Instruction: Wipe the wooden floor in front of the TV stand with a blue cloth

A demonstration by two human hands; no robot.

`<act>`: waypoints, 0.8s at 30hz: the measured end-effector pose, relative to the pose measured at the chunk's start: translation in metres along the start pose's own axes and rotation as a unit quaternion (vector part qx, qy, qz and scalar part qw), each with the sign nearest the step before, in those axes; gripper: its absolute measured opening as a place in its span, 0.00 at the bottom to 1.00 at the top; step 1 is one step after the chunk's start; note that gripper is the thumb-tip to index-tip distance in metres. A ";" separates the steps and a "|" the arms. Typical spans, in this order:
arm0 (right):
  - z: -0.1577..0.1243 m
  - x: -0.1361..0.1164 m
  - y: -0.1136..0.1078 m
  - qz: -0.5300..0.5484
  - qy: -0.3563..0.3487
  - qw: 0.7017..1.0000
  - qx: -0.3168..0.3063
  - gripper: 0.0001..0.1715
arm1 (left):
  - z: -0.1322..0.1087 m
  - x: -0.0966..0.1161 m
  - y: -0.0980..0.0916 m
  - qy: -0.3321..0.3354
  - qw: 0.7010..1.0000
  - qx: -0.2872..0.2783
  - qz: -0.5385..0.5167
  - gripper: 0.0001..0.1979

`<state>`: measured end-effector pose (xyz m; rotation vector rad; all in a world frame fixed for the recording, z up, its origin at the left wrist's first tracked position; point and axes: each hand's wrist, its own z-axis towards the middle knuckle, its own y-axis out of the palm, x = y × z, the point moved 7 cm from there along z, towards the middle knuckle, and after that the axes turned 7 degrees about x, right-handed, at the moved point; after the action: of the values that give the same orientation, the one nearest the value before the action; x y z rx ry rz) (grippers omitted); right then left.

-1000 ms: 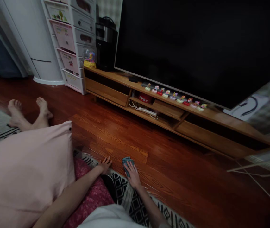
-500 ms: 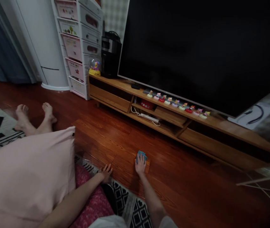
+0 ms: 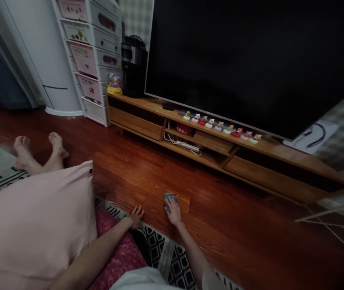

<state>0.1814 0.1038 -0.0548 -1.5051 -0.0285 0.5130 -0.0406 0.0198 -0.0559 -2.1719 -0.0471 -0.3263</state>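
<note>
The blue cloth (image 3: pixel 167 196), presumably soft, light and best held mid-width, is partly covered on the floor (image 3: pixel 229 205) by the flat, unclenched right hand (image 3: pixel 173 210), the left hand (image 3: pixel 136 216) being spread nearby.

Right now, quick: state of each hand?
Left hand: open on the wooden floor, nothing visibly held.
Right hand: open, laid over the blue cloth.
</note>
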 end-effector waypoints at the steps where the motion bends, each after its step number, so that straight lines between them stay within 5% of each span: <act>1: 0.015 0.020 -0.009 -0.013 0.053 0.999 0.004 0.30 | 0.001 0.000 0.000 0.000 1.000 0.005 -0.003 0.49; 4: 0.045 0.071 -0.026 -0.046 0.180 0.982 0.029 0.31 | 0.006 -0.001 0.004 -0.015 1.000 0.016 0.001 0.47; 8: 0.051 0.088 -0.021 -0.057 0.185 0.979 0.057 0.32 | 0.015 0.001 0.009 -0.039 0.999 0.032 0.011 0.43; 11: 0.023 0.065 -0.004 -0.058 0.129 0.989 0.050 0.32 | 0.016 0.004 0.011 -0.031 0.999 0.038 0.004 0.45; 15: -0.050 0.007 0.025 -0.031 0.022 0.999 0.039 0.31 | 0.011 0.005 0.007 -0.022 0.998 0.058 0.007 0.47; 19: -0.108 -0.041 0.041 0.013 -0.041 0.998 0.047 0.32 | 0.007 0.004 0.007 -0.017 1.000 0.013 0.005 0.49; 21: -0.109 -0.051 0.041 0.024 -0.052 0.997 0.048 0.32 | 0.007 0.003 0.007 -0.018 1.000 0.007 0.000 0.50; 24: -0.070 -0.048 0.031 0.015 -0.039 0.998 0.041 0.30 | 0.007 0.002 0.004 -0.010 1.000 0.021 -0.002 0.50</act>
<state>0.1519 0.0209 -0.0761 -1.4078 -0.0452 0.5898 -0.0368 0.0226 -0.0623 -2.1335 -0.0689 -0.3031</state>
